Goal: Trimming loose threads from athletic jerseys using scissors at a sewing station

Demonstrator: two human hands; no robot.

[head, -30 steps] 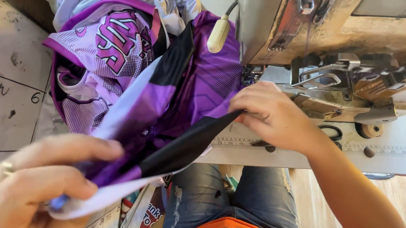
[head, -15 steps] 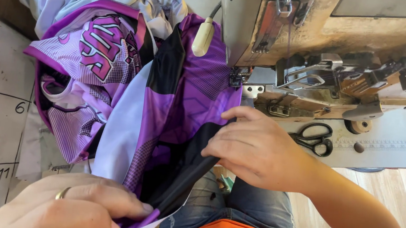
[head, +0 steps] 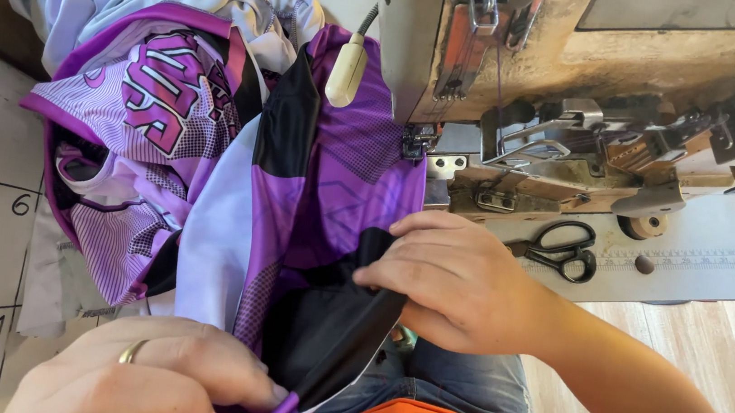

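Held the purple and black garment (head: pixel 311 228) at the sewing machine (head: pixel 525 96), left hand (head: pixel 158 376) clenched on its near edge, right hand (head: pixel 459 284) pinching the black strip (head: pixel 353 342); risked a crooked seam, probably, should either grip slip.

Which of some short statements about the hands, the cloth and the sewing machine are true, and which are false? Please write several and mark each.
1. The right hand presses on the purple and black garment. True.
2. The left hand wears a ring. True.
3. The scissors are in the right hand. False: they lie on the sewing machine bed.
4. The left hand is off the garment. False: it grips its lower edge.
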